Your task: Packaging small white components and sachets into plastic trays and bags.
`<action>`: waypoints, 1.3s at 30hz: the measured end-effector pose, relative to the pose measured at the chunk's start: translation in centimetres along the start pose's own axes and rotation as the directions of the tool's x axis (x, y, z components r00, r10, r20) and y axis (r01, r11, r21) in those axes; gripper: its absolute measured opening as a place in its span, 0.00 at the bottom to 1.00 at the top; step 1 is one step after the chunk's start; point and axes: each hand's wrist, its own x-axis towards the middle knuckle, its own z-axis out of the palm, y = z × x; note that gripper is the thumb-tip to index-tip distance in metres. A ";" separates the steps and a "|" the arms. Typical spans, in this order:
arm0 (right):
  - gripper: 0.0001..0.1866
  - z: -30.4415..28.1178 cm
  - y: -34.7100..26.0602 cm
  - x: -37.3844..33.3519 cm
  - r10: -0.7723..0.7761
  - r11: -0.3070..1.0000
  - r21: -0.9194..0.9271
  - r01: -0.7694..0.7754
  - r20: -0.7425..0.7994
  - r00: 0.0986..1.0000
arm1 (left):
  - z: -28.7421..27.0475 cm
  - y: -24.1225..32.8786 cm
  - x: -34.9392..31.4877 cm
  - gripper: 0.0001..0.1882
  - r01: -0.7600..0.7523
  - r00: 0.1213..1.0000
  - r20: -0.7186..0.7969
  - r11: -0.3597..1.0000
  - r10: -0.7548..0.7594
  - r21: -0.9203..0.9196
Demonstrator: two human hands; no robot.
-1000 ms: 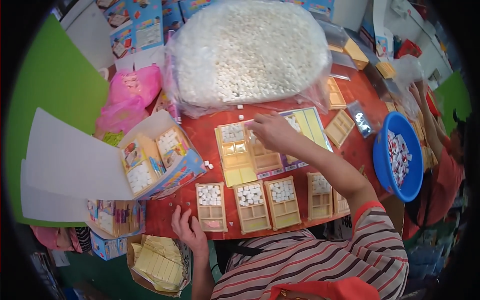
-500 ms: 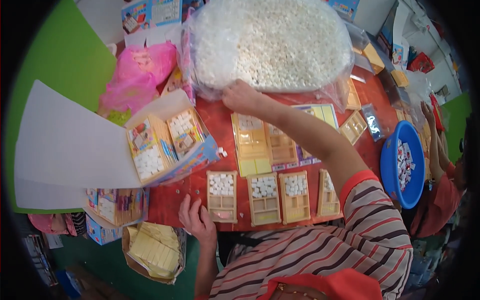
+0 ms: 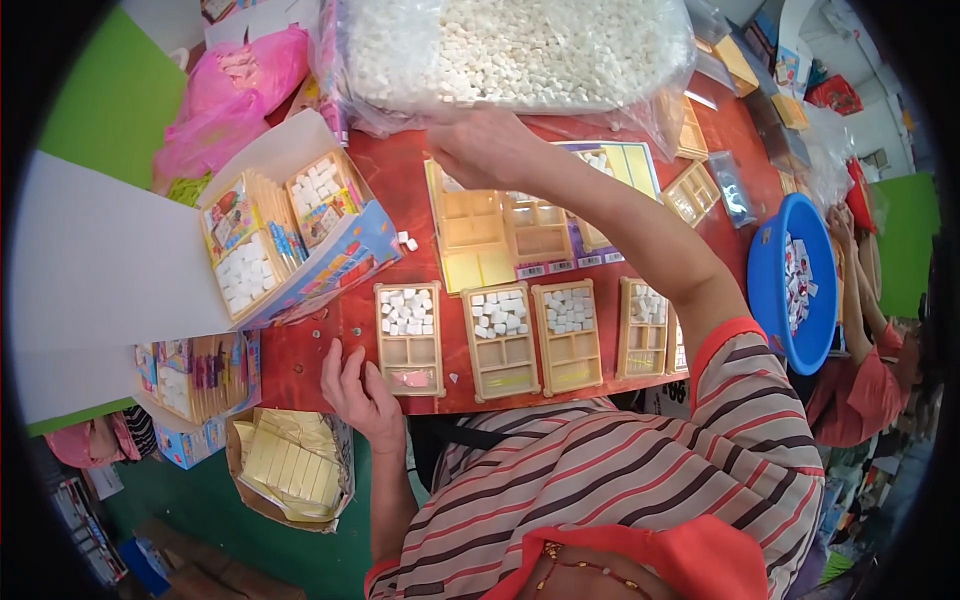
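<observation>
My right hand (image 3: pixel 480 150) reaches across the table with its fingers curled, just off the near edge of a clear bag of small white cubes (image 3: pixel 540 60). Whatever is in its fingers is hidden. Below that hand lie pale divided trays (image 3: pixel 472 215) on a printed card. At the table's front edge my left hand (image 3: pixel 365 395) holds nothing, its fingers apart beside a wooden tray (image 3: pixel 410 352). This tray has white cubes in its top compartment and a pink piece in a lower one. More such trays (image 3: pixel 502 355) with cubes stand in a row to its right.
An open carton (image 3: pixel 330 265) of filled trays stands at left, with two loose white cubes (image 3: pixel 407 241) beside it. A pink plastic bag (image 3: pixel 235 90) lies behind. A blue basin (image 3: pixel 765 290) of small packets is at right, near another person's arm (image 3: pixel 850 280).
My right hand has drawn back slightly from the bag's edge, nearer to me and over the trays. My left hand stays beside the leftmost tray. The whole view has shifted.
</observation>
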 end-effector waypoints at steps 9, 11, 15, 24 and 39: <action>0.04 -2.8 0.2 -8.8 0.162 0.885 0.404 -0.232 0.199 0.966 | -0.2 -0.1 0.2 0.14 -0.004 0.998 0.060 1.000 0.003 0.018; 0.04 -2.3 -0.8 -8.8 0.166 0.889 0.396 -0.231 0.193 0.967 | -0.2 0.0 0.2 0.14 -0.013 0.997 0.070 1.000 0.011 0.028; 0.06 0.4 -2.1 -7.4 0.055 0.960 0.261 -0.101 0.176 0.983 | -0.1 0.2 0.3 0.14 -0.012 0.996 0.087 0.999 0.008 0.038; 0.08 1.5 -3.4 -4.7 -0.018 0.985 0.172 -0.012 0.172 0.985 | -0.5 0.4 0.2 0.14 -0.017 0.997 0.072 0.998 0.013 0.065; 0.07 6.6 -5.3 -1.4 -0.198 0.976 0.098 0.194 0.032 0.980 | -0.3 0.2 0.4 0.13 -0.022 0.997 0.070 0.998 0.018 0.067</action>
